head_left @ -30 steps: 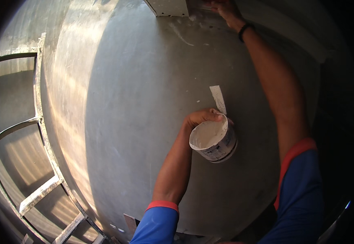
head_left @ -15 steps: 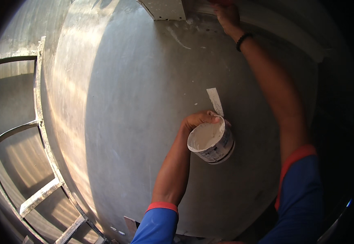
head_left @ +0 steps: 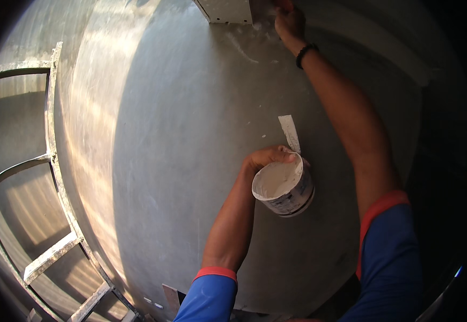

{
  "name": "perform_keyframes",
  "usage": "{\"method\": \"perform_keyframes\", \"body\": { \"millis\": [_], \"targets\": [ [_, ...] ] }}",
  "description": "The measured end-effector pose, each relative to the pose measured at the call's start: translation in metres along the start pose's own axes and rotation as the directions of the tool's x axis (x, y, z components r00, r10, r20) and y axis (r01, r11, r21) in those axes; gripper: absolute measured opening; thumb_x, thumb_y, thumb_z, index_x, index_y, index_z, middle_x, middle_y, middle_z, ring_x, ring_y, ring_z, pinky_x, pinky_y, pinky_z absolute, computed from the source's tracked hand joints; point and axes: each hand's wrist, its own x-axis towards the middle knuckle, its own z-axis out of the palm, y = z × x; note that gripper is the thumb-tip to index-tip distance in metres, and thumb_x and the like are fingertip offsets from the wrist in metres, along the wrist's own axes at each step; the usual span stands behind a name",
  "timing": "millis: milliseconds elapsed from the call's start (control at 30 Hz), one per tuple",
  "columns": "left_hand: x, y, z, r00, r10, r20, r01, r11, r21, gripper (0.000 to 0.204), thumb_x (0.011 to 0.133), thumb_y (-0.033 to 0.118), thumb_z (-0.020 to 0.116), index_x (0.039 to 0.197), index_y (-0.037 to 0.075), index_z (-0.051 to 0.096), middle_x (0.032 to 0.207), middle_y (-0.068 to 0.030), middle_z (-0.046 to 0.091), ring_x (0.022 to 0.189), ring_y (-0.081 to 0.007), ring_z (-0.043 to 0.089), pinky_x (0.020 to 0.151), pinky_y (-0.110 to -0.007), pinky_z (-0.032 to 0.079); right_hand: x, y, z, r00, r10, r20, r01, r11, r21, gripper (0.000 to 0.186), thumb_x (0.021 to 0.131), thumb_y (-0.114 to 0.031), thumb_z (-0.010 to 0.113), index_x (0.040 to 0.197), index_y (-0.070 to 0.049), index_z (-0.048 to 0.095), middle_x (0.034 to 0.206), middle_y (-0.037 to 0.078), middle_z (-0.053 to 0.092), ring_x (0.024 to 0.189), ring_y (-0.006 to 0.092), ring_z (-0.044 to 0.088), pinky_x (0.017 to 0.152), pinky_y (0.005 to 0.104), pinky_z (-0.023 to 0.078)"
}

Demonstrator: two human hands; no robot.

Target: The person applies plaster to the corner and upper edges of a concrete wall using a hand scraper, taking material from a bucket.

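We see left hand (head_left: 270, 155) gripping round whitish tub (head_left: 291, 202), off-white paste (head_left: 276, 180) left inside; pale smears (head_left: 242, 49) already mark smooth grey wall (head_left: 174, 161); right hand (head_left: 290, 24) fingers, can't tell.

Free room at left of the white tub (head_left: 291, 202) until the ladder-like frame (head_left: 50, 134), a gap at its right before the right forearm (head_left: 346, 112), the left forearm (head_left: 228, 225) obstructs its lower left, a pale strip (head_left: 289, 132) stands just above it.

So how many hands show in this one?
2. The left hand holds the tub at its rim, near the middle; the right hand is near the top edge, right of the white box. The dark right side could hide others.
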Motion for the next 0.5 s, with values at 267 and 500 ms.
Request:
{"method": "perform_keyframes", "body": {
  "millis": [267,500],
  "targets": [
    [-0.003,0.004,0.001,1.000,-0.020,-0.010,0.020,1.000,-0.012,0.060,0.072,0.039,0.080,0.108,-0.006,0.068,0.097,-0.0141,0.071,0.091,-0.0207,0.066,0.087,-0.030,0.047,0.000,-0.025,-0.024,0.973,0.151,0.177,-0.141,0.988,-0.064,0.027,0.097,-0.014,0.055,0.119,0.000,0.062,0.116,0.012,0.066,0.108,0.0257,0.062,0.092,0.0369,0.047],
    [-0.004,0.005,0.001,0.998,-0.046,-0.050,0.044,0.998,-0.036,0.055,0.071,0.034,0.082,0.106,-0.006,0.069,0.104,-0.0188,0.070,0.096,-0.0253,0.066,0.090,-0.033,0.048,0.009,-0.029,-0.060,0.965,0.167,0.202,-0.181,0.982,0.051,0.026,0.092,-0.009,0.056,0.114,0.003,0.062,0.107,0.014,0.067,0.103,0.0250,0.063,0.089,0.0381,0.051]
  ]
}}
